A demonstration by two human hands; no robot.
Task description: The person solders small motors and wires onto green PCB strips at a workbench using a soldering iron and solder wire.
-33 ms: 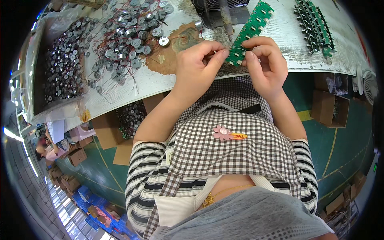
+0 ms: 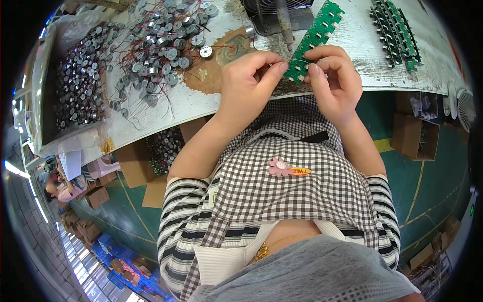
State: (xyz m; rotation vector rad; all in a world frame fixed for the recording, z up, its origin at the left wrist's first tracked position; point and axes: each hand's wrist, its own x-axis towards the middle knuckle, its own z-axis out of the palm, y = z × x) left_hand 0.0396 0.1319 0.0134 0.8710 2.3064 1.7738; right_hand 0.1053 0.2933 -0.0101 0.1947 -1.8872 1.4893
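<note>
Item: long narrow green circuit-board strip [image 2: 316, 38], lying slantwise on the worn white counter [image 2: 352, 65], near end at the edge. Left hand [image 2: 249, 83] pinches that end with thumb and forefinger; right hand [image 2: 332, 75] pinches a thin wire against it. Probably light, stiff, brittle (best held by its edges). Nearby: heap of small round metal parts with red wires [image 2: 156, 45]; more green boards [image 2: 395, 30].

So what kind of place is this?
Likely a small electronics assembly workshop: both hands work a green circuit board strip, beside a heap of round metal parts with wires on a worn workbench.
</note>
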